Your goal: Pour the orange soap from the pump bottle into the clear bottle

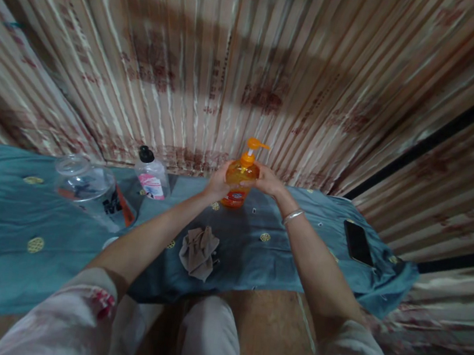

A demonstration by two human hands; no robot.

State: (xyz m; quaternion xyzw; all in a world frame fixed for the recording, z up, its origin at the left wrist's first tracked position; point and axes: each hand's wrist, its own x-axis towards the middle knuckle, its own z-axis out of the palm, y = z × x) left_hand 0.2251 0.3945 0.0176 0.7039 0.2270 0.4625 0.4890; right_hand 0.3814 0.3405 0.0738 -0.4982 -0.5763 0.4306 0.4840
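An orange pump bottle (235, 195) with a raised pump head stands upright, or nearly so, at the back of the cloth-covered table. My left hand (219, 181) is closed around its left side, and my right hand (268, 180) grips it from the right, just below the pump collar. Some of the fingers are hidden behind the bottle. Nearer to me, between my forearms, lies a crumpled brown cloth (199, 252). A clear bottle with a black cap and pink label (153, 177) is left of my left hand.
A large clear plastic jar (90, 186) stands at the left, tilted in view. On the right lies a black phone (358, 243). The table wears a teal cloth (277, 265); a patterned curtain (234, 71) hangs behind it.
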